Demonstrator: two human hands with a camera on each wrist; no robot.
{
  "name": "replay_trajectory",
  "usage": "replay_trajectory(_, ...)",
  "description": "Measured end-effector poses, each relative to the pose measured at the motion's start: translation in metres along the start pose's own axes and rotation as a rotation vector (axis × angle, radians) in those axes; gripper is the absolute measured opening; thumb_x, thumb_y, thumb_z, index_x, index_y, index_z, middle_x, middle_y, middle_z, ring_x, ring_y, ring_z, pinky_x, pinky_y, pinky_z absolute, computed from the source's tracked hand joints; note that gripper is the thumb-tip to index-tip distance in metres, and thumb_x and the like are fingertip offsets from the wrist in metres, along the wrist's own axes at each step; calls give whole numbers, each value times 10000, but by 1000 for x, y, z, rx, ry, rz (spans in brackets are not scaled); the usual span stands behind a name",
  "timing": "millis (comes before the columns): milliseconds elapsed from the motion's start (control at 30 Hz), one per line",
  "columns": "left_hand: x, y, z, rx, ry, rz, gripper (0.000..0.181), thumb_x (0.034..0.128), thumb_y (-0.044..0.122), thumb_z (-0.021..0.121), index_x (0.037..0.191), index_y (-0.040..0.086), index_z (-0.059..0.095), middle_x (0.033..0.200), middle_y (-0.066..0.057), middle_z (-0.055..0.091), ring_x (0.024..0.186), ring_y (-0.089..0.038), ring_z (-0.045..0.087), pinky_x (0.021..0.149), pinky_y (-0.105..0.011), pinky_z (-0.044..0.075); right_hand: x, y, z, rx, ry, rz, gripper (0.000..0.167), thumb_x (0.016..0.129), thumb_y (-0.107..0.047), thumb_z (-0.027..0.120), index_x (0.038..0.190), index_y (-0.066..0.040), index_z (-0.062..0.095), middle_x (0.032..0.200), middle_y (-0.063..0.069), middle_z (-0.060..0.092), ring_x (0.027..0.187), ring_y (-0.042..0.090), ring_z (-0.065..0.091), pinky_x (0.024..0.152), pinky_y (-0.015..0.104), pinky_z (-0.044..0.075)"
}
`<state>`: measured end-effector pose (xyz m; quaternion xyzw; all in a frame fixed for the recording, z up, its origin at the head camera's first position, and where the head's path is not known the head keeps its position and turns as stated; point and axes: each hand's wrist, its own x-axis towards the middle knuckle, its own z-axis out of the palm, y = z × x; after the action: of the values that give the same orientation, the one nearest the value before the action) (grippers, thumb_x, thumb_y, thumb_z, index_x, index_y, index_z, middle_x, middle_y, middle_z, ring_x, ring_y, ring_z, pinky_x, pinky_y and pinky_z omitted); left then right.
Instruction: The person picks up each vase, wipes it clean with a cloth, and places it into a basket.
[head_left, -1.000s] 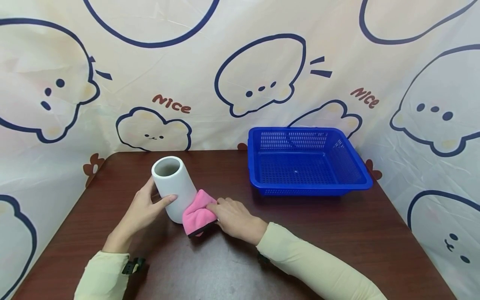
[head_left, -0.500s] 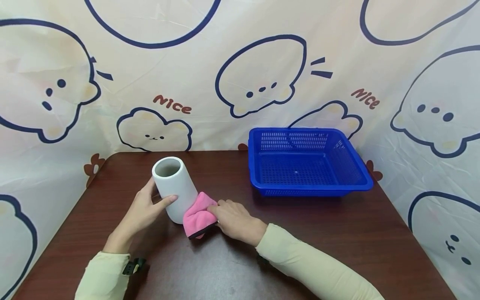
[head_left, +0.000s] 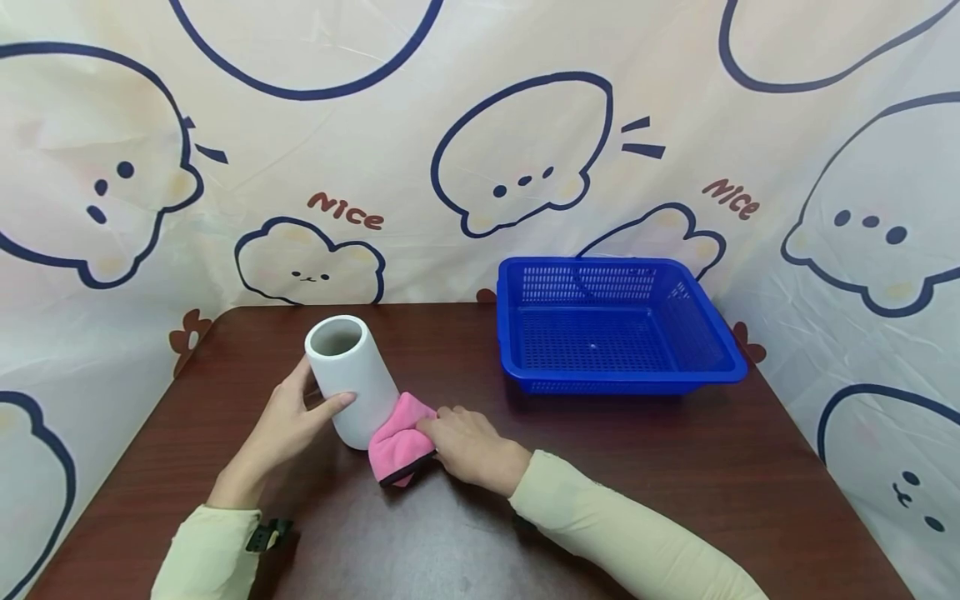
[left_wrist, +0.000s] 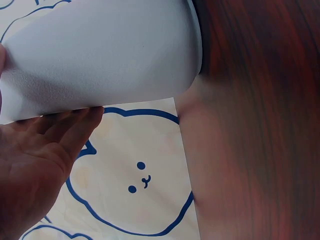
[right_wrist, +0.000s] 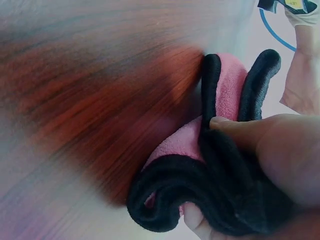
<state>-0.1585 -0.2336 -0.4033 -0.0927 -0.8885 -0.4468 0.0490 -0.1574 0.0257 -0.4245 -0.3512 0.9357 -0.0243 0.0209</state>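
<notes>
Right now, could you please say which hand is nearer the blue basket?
Right. The right hand, pink cloth in its grip, is in front and left of the blue basket; the left hand is farther left, holding the white cylinder.

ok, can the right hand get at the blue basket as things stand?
Likely yes: the head view shows nothing standing between the right hand and the near side of the blue basket. It holds the pink cloth, though, so gripping the rim might mean letting go first.
</notes>
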Motion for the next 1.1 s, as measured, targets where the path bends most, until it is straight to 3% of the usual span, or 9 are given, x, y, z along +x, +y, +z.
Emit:
replay_trajectory(700,-2,2,0,-17,3,8,785,929,292,744,1562,156,301,1434,-219,538,1280,-432,567,1017,-635,487,-5,6,0,2,20,-36,284,944,-194,702,1226,-221,678,1039,25,703,937,192,657,767,327,562)
replay_trajectory(1100,-2,3,0,-27,4,4,788,931,293,743,1565,159,296,1449,-219,528,1292,-428,557,1026,-642,478,-12,11,-5,9,47,-57,313,938,-166,698,1244,-230,668,981,30,683,876,193,634,699,313,535)
